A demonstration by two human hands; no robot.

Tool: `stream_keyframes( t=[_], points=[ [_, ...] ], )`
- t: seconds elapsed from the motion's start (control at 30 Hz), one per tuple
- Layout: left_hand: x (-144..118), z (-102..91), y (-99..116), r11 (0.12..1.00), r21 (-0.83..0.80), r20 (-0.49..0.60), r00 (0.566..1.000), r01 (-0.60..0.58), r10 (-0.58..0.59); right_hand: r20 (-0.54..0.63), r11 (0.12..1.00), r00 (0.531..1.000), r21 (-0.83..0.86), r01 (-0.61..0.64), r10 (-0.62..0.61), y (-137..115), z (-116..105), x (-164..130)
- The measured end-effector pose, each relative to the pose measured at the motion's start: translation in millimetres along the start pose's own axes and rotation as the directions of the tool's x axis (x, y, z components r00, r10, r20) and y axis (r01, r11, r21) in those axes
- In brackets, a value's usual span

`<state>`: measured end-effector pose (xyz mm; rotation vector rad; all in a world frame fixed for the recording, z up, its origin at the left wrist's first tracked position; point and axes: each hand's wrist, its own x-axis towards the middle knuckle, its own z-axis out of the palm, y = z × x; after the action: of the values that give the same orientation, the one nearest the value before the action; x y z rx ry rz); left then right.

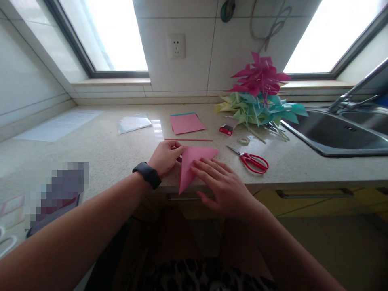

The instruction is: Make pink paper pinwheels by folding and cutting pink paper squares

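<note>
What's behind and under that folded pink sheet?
Behind the folded pink sheet, a thin pink stick lies on the counter, with pink paper squares farther back. Underneath, whatever the sheet and the right hand cover can't be seen.

Folded paper [194, 155] part. hidden by R hand [223, 181]; sink [321, 131] cropped.

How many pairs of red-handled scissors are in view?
1: the red-handled scissors lie on the counter, right of the folded pink paper; no other red-handled pair shows.

Right hand [224, 185] on pink paper [189, 165], scissors [243, 156] beside
</note>
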<state>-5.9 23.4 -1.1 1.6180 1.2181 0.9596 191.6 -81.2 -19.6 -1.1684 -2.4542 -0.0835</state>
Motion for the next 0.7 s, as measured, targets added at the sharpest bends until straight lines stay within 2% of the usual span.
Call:
stream_keyframes(
  t=[0.13,0.37,0.7],
  points=[
    [7,-3.5,-5,0.978,0.196,-0.008,0.997,-0.07,0.073,0.11,0.999,0.994,-0.036,0.003,0.001,3,4,0],
    [10,-7.9,-13,0.863,0.473,-0.01,0.979,-0.175,0.204,0.17,0.999,0.985,-0.048,0.001,0.007,1,5,1],
    [9,-6.0,-17,0.735,0.615,0.055,0.945,-0.286,0.321,0.197,1.0,0.98,-0.018,-0.007,0.011,0,2,3]
  ],
)
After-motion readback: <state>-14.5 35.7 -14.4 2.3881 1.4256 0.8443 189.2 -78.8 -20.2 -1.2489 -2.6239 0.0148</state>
